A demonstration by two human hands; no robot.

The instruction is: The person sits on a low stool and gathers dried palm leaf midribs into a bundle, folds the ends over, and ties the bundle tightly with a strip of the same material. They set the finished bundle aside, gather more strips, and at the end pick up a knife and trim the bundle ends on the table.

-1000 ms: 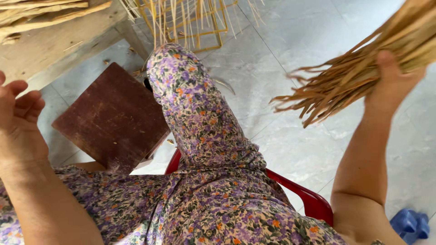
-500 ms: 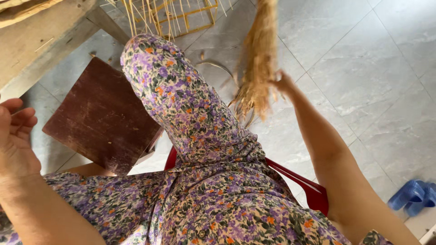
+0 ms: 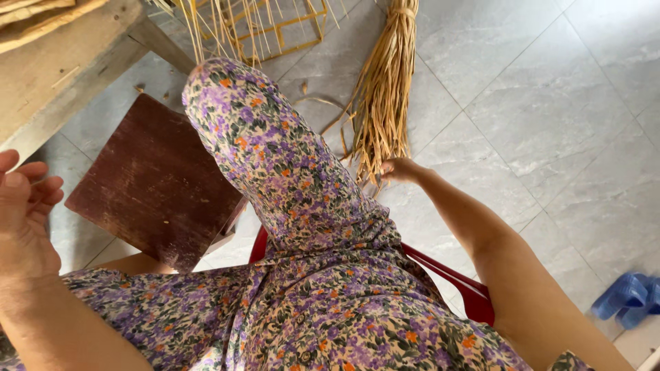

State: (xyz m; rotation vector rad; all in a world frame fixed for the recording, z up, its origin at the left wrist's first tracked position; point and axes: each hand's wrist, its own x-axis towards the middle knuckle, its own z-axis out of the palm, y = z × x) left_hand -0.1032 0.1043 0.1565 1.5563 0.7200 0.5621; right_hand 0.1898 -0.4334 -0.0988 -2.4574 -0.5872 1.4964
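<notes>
right hand point(image 3: 397, 170) | straw bundle point(image 3: 385, 89) lowered to floor | grip seemingly pinched

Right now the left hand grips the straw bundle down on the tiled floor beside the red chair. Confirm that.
Not quite: the head view shows the right hand at the straw bundle on the tiled floor beside the red chair. The left hand is raised and empty.

place: home craft workshop | signs: straw bundle point(image 3: 385, 89), wooden workbench point(image 3: 62, 69) (grey-tiled floor point(image 3: 550, 103))
</notes>
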